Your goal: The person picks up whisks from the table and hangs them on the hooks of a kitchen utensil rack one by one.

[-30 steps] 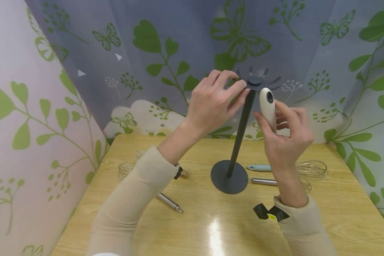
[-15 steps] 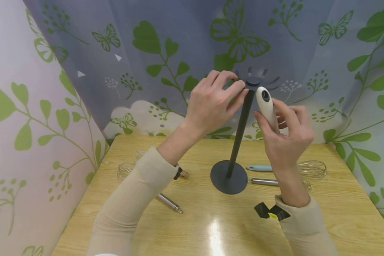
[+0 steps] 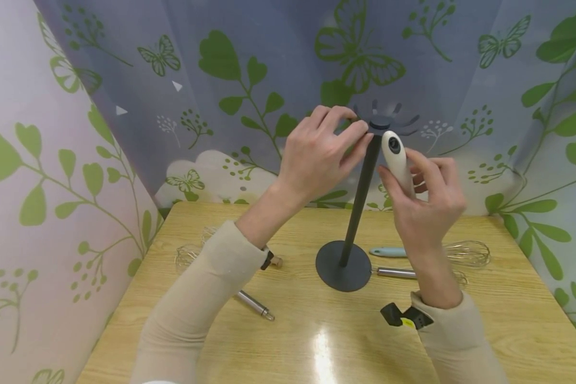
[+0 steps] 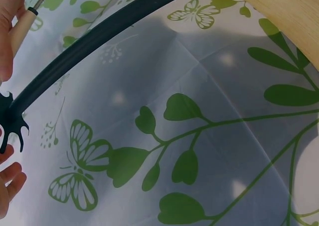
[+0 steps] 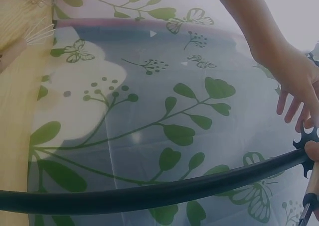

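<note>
The cream-handled utensil (image 3: 400, 168) is in the right hand (image 3: 427, 200), pinched between thumb and fingers, its dark-ringed end upward. The wrist views show a dark collar and metal below the handle. It stands just beside the hooked top of the dark stand (image 3: 359, 204); contact with a hook cannot be confirmed. The left hand (image 3: 317, 152) is narrow, fingertips bent and pinching the hooked top.

The stand's round base rests on the wooden table (image 3: 288, 346). Right of it lie a blue-handled whisk (image 3: 389, 251) and a steel-handled whisk (image 3: 397, 272); to the left, a steel handle (image 3: 254, 305) and wire loops (image 3: 186, 256), partly hidden by the sleeve (image 3: 206, 288).

Labelling: one yellow label (image 3: 407, 323) on the black wrist unit (image 3: 391, 314), its print too small to read.
</note>
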Tool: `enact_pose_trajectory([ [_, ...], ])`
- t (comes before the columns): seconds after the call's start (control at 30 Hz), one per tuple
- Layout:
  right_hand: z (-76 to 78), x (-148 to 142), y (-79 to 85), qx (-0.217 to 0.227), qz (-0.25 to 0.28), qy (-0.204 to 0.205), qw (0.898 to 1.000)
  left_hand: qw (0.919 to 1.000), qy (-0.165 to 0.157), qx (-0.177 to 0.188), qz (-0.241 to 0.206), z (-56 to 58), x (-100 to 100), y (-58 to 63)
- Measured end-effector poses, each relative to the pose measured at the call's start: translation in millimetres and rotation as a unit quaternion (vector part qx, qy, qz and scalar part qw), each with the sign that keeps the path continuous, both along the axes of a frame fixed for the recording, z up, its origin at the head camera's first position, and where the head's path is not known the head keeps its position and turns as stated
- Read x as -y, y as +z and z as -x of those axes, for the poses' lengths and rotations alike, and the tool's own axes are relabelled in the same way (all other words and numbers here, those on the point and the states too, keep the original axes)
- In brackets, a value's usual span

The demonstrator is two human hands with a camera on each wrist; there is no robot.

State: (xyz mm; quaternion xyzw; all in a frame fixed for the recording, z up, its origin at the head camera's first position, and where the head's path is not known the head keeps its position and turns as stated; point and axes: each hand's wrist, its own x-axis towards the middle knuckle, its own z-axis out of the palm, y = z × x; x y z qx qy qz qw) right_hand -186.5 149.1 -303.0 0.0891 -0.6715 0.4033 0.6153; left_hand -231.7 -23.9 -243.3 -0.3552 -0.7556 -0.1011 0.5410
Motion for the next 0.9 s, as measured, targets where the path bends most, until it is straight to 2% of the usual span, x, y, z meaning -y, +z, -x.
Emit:
enact_pose_trajectory([
  [0.33, 2.8, 1.0, -5.1, 0.011, -0.008, 0.006, 1.0, 0.9999, -0.001, -0.01, 0.0, 0.9, -0.5, -0.2],
  [0.6, -1.0, -2.2, -6.4, 0.036, -0.016, 0.06, 0.997, 1.0, -0.001, -0.007, 0.0, -0.2, -0.5, -0.3],
  [0.9, -5.5, -3.3, -5.7, 0.058, -0.022, 0.084, 0.995, 1.0, 0.0, 0.007, 0.003, -0.4, -0.5, 0.1],
])
